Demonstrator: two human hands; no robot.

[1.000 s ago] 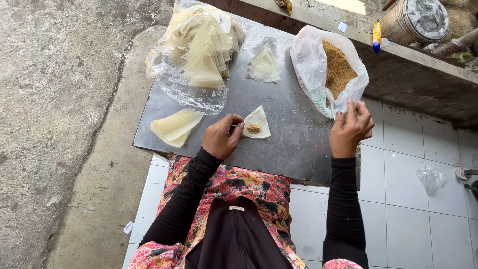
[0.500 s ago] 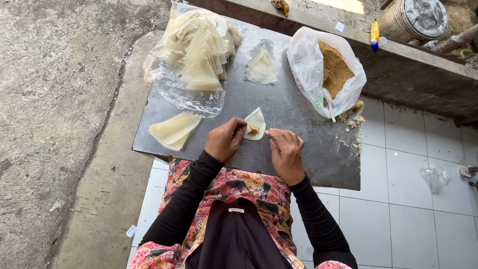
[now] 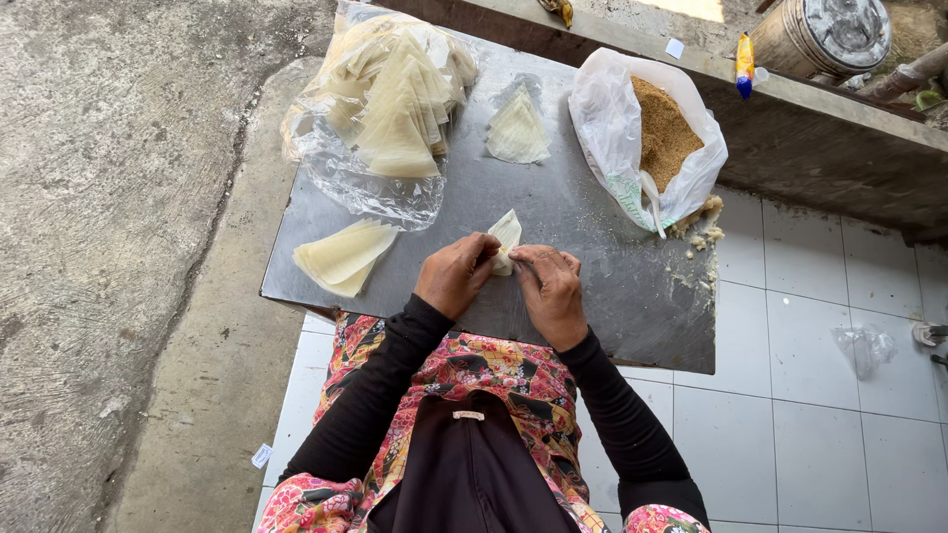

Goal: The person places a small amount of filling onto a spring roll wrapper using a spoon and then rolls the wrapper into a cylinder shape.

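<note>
On the grey metal sheet (image 3: 592, 227), my left hand (image 3: 454, 276) and my right hand (image 3: 549, 288) meet around one pale triangular pastry wrapper (image 3: 508, 233). Both hands pinch its lower part, so only its upper tip shows between the fingers. Left of my hands lies a small stack of cut wrappers (image 3: 346, 257). A clear plastic bag (image 3: 390, 109) heaped with folded triangular pastries sits at the far left of the sheet. A separate little pile of triangles (image 3: 516, 130) rests on plastic behind my hands.
A white plastic bag (image 3: 602, 109) holding brown crumbly filling (image 3: 664, 133) stands at the sheet's right, with spilled crumbs (image 3: 703, 229) beside it. Concrete floor lies left, white tiles right. A ledge behind carries a metal pot (image 3: 825, 35) and a small yellow-blue packet (image 3: 746, 54).
My right hand came back from the filling bag on the right to the wrapper. Both hands now close on the wrapper, which a second ago lay flat with filling on it.
</note>
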